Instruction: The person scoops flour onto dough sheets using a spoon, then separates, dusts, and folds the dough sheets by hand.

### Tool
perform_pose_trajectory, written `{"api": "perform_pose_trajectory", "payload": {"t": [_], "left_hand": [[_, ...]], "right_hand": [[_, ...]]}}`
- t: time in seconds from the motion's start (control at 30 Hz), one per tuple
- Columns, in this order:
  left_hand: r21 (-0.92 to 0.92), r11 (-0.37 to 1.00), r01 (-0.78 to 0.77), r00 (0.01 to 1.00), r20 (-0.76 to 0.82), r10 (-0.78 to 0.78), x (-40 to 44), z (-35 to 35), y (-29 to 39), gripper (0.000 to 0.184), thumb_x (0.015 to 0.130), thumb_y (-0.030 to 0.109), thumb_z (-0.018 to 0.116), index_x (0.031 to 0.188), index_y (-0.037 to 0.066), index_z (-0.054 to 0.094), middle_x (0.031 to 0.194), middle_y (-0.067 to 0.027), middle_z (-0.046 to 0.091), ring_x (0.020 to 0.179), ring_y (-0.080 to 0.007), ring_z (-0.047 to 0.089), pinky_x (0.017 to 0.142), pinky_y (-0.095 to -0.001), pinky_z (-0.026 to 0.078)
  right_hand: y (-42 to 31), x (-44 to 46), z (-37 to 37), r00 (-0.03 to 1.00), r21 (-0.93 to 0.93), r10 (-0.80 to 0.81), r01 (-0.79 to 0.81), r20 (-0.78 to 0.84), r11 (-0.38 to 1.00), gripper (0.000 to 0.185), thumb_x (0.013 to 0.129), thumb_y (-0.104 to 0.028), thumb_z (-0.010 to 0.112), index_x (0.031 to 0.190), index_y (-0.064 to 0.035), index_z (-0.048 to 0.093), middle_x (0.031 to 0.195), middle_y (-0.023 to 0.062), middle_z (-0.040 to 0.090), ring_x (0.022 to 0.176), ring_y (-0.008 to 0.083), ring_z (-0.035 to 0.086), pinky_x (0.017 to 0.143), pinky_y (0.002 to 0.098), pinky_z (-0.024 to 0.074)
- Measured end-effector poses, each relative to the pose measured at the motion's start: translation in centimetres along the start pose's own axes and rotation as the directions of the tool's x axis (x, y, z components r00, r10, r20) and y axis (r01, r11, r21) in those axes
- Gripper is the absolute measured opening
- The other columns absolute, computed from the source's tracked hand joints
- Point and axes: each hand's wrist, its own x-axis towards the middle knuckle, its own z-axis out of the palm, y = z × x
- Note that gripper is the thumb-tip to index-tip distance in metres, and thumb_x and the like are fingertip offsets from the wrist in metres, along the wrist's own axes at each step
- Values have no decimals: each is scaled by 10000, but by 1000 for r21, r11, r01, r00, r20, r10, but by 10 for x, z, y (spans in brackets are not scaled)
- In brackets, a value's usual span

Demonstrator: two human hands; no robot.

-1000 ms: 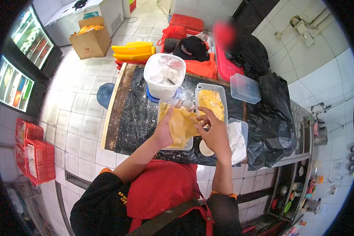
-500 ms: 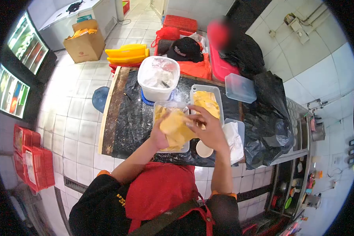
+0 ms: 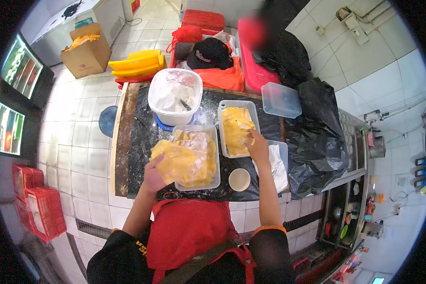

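My left hand (image 3: 155, 176) is closed on the edge of floppy yellow dough sheets (image 3: 169, 158), which hang over the left side of the near plastic container (image 3: 217, 177). Inside that container lies a stack of flour-dusted yellow dough sheets (image 3: 201, 146). My right hand (image 3: 259, 147) is at the right side of a second plastic container (image 3: 224, 150), its fingers bent and pinching at the edge of the yellow dough sheets (image 3: 236, 124) there. The exact grip of its fingertips is partly hidden.
A white tub of flour (image 3: 170, 92) with a dark-handled utensil stands behind the near container. A round cream cup (image 3: 239, 180) and a container with white cloth or paper (image 3: 278, 165) sit at right. Farther back are an empty-looking clear box (image 3: 281, 102) and black plastic (image 3: 317, 142).
My hands have parted: the left moved left with the dough sheets, and the right moved from the near container to the second one. The view has shifted slightly.
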Motion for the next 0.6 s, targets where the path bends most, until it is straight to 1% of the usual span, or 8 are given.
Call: {"api": "perform_pose_trajectory", "payload": {"t": [0.07,0.2,0.27,0.4,0.47,0.5,0.57,0.6], "left_hand": [[5,1000,-24,1000,-12,24,-2,-9,5,544,992,313,458,1419,-17,394,1404,-220,501,1281,-394,508,1077,-527,410],[-85,996,-30,1000,7,31,3,-12,12,531,988,291,471,1423,-4,394,1405,-223,499,1287,-397,502,1070,-532,416],[-94,995,-33,999,-1,33,7,-14,13,531,987,288,473,1422,-6,393,1406,-222,497,1288,-396,502,1072,-529,415],[-100,994,-32,999,-43,28,14,-10,13,535,986,287,475,1423,-11,392,1412,-219,493,1287,-391,504,1078,-511,415],[-90,996,10,998,-55,-15,20,-15,13,526,994,293,470,1420,-7,401,1409,-217,497,1286,-378,508,1076,-506,418],[-78,996,50,996,-66,-55,24,-20,12,517,1002,299,465,1417,-4,410,1406,-215,502,1285,-365,512,1075,-501,420],[-11,997,76,995,-56,-77,40,-32,2,510,1012,313,455,1414,1,420,1400,-208,510,1284,-350,517,1070,-500,425],[61,992,111,993,-43,-109,46,-33,-4,505,1022,327,445,1411,6,430,1394,-201,518,1282,-334,522,1066,-498,429]], "right_hand": [[-7,-3,1,998,-61,-60,61,13,996,387,837,-130,665,1213,-60,604,1017,155,688,964,339,651,866,437,511],[-11,-5,4,994,20,8,-10,110,1000,435,773,-65,721,1193,-41,610,1016,150,679,990,320,643,887,405,496],[-12,-8,7,996,-92,-75,79,46,993,430,771,-80,728,1182,-37,612,1019,160,675,987,319,642,872,400,499],[-15,-11,-2,996,-141,-35,47,87,989,391,780,-101,728,1153,-35,629,953,158,683,907,324,661,819,393,518],[-16,-13,-13,952,-60,128,-116,279,991,370,820,-147,699,1172,-71,618,957,152,693,912,355,659,858,435,516],[-28,-13,-22,950,-59,128,-115,286,992,370,820,-147,699,1172,-71,618,957,152,693,912,355,659,858,435,516],[-65,-9,-55,949,115,125,-164,289,980,353,834,-173,708,1160,-68,622,939,150,694,923,335,670,852,412,522],[-81,-9,-67,958,154,102,-147,266,977,356,841,-139,718,1177,-77,618,939,119,700,921,263,683,829,364,531]]}}
